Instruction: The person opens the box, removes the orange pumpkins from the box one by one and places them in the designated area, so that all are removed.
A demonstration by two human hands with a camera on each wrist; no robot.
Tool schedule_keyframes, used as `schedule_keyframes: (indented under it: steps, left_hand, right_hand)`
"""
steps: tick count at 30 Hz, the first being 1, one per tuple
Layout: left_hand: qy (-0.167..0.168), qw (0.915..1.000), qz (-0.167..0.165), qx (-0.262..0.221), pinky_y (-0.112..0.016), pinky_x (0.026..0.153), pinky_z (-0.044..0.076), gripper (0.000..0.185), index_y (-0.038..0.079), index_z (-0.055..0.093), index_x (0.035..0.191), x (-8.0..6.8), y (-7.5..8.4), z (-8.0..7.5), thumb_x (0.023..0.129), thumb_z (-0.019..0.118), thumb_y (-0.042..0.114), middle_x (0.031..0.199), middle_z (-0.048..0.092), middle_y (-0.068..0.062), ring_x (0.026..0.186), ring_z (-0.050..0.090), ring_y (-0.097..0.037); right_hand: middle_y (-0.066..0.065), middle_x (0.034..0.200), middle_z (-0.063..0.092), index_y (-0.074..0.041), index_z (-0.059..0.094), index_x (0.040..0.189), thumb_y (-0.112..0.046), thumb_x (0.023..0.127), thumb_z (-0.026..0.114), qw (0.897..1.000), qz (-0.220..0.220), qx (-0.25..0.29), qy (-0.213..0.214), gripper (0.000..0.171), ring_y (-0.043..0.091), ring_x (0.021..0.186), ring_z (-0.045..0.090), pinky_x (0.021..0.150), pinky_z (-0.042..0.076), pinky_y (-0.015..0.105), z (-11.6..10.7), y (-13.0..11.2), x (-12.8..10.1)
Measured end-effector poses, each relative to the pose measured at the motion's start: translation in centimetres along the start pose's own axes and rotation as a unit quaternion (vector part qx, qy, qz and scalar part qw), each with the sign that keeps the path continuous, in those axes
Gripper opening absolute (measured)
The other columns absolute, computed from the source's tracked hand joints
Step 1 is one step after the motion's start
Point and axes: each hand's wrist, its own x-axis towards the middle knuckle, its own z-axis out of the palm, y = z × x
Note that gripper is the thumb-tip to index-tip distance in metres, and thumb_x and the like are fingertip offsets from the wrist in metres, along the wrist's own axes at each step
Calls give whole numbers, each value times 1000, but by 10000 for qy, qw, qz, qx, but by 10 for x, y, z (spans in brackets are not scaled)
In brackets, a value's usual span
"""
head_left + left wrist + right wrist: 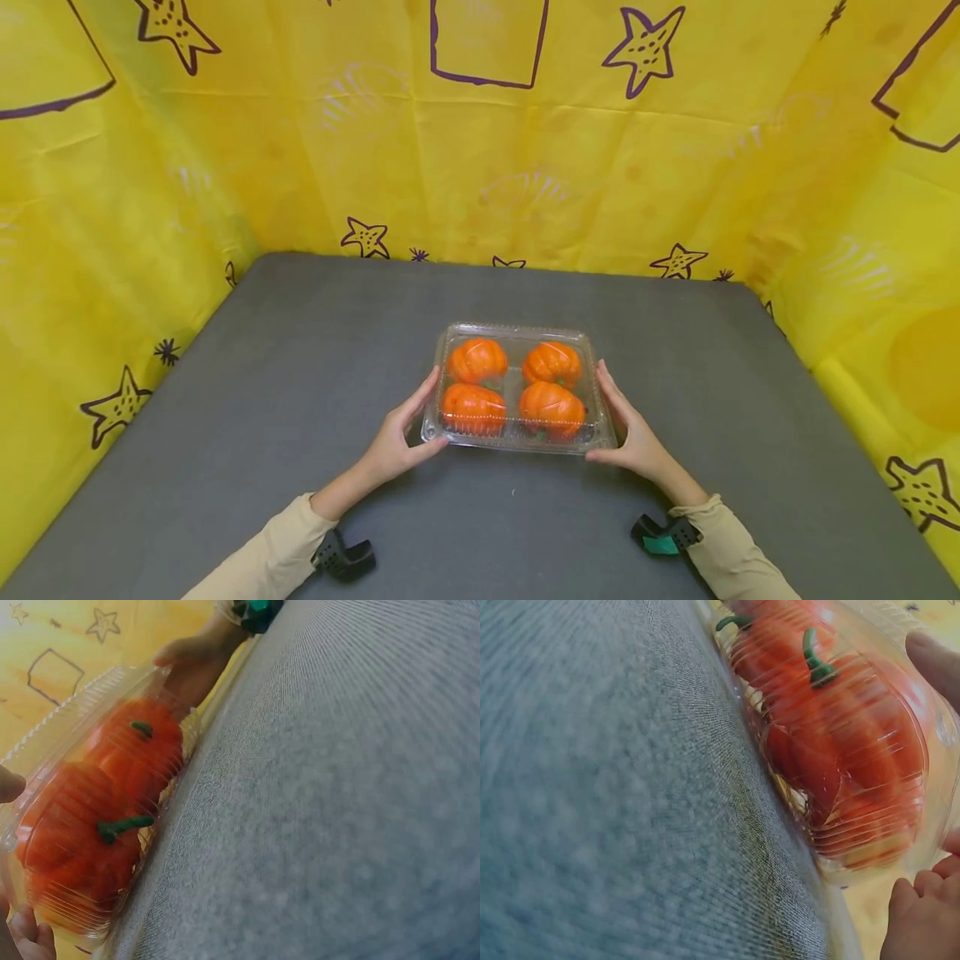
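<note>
A clear plastic clamshell container [514, 417] with several small orange pumpkins [551, 408] inside sits at the middle of the grey table. Its lid is down over them. My left hand [397, 437] grips the left side, thumb at the near corner and fingers along the edge. On the opposite side my right hand [637, 437] holds the container in the same way. Green stems show on the pumpkins [75, 825] in the left wrist view, and through the ribbed wall of the container [870, 847] in the right wrist view. Some fingertips are hidden.
The grey table [300, 350] spreads around the container on all sides. A yellow cloth [465, 167] with starfish drawings hangs behind the table and along its left and right sides. Black wrist devices [345, 557] are worn at both sleeves.
</note>
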Motion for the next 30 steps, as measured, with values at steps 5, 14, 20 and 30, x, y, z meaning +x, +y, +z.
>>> schedule_keyframes:
  steps: [5,14,20,30]
  left_hand:
    - [17,9999,-18,-126,-31,103,19,80,-13,20,135,0,0,2,68,64,-20,141,17,-28,129,17,-32]
    - [33,9996,-90,-257,-33,102,20,73,-15,22,134,-1,1,0,71,60,-20,140,18,-26,129,19,-30]
    - [-67,9998,88,-192,-30,102,20,78,-14,20,135,2,-1,-1,69,61,-22,140,16,-29,128,18,-34]
    - [-177,9996,-107,-210,-29,103,18,82,-23,16,130,8,19,1,62,62,-28,135,12,-38,127,14,-41]
  right_hand:
    - [31,141,-7,14,12,136,-2,63,80,9997,-104,232,49,100,30,132,-6,105,10,23,2,2,-1]
    - [29,142,-7,16,11,135,3,63,79,9993,-153,335,3,100,31,131,-7,104,10,23,2,-2,2]
    - [30,141,-8,14,11,136,2,64,79,9995,-63,311,5,99,31,131,-7,104,11,23,0,-1,2]
    - [31,141,-8,15,12,135,3,66,77,9987,54,496,48,96,31,131,-7,104,12,22,0,-2,2]
